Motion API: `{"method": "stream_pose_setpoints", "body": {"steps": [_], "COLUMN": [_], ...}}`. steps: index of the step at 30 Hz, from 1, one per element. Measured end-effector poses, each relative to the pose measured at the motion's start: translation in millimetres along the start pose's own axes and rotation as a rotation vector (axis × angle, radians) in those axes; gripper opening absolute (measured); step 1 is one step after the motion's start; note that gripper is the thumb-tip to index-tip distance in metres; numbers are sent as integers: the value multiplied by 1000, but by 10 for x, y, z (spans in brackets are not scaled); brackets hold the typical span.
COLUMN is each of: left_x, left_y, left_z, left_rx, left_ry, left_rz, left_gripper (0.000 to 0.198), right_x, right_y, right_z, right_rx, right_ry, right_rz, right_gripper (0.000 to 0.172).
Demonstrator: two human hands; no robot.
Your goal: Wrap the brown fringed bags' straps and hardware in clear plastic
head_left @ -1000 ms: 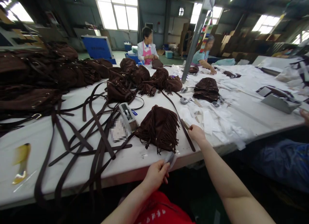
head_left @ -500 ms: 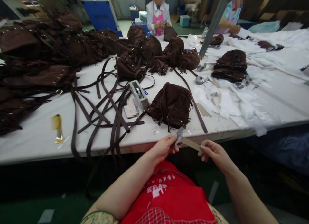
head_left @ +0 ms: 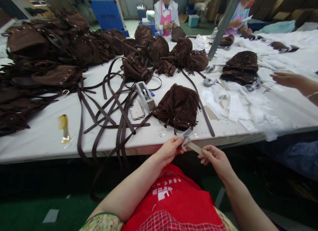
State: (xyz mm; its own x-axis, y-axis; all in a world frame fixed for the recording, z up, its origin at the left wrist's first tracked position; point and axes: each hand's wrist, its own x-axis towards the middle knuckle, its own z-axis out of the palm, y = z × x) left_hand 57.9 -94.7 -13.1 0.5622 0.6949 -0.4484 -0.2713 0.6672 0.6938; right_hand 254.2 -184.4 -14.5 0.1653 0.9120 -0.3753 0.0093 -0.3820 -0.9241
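Observation:
In front of the table edge, my left hand [head_left: 172, 150] pinches a crumpled piece of greyish wrapping [head_left: 186, 138]. A flat tan strip [head_left: 195, 148] runs from this wrapping to my right hand [head_left: 213, 157], whose thumb and fingers are closed on its other end. Just beyond my hands lies a dark brown fringed bag [head_left: 177, 106], its near edge close to the wrapping. Whether the wrapping is joined to the bag I cannot tell. One long brown strap [head_left: 198, 101] lies to the bag's right.
Left of the bag are a tape dispenser [head_left: 146, 96], loose straps [head_left: 114, 125] and a yellow-handled brush-like tool [head_left: 64, 128]. Brown bags [head_left: 67, 42] are heaped at left. White wrapping scraps [head_left: 236, 108] and a slanted metal pole [head_left: 223, 28] are at right. A co-worker's hand [head_left: 288, 80] reaches in.
A co-worker's hand has come in from the right edge over the table. My right hand has shifted slightly left, toward my left hand. The view has turned a little left.

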Motion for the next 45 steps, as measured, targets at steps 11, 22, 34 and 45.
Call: {"method": "stream_pose_setpoints", "body": {"steps": [11,22,34,45], "left_x": [-21,14,31,-87], "left_y": [16,0,83,197], "left_z": [9,-48,-128,-146], "left_rx": [30,324,778,1173], "left_ry": [-12,37,-35,35], "left_rz": [17,183,386,536], "left_gripper": [47,46,30,29], "right_x": [-14,79,393,662], "right_y": [55,3,-675,-691], "right_z": [346,463,259,420], "right_rx": [70,-95,-901,-726], "right_ry": [91,58,-208,-271], "right_rz": [-137,-302,-914,-688], "right_gripper": [36,29,14,21]}}
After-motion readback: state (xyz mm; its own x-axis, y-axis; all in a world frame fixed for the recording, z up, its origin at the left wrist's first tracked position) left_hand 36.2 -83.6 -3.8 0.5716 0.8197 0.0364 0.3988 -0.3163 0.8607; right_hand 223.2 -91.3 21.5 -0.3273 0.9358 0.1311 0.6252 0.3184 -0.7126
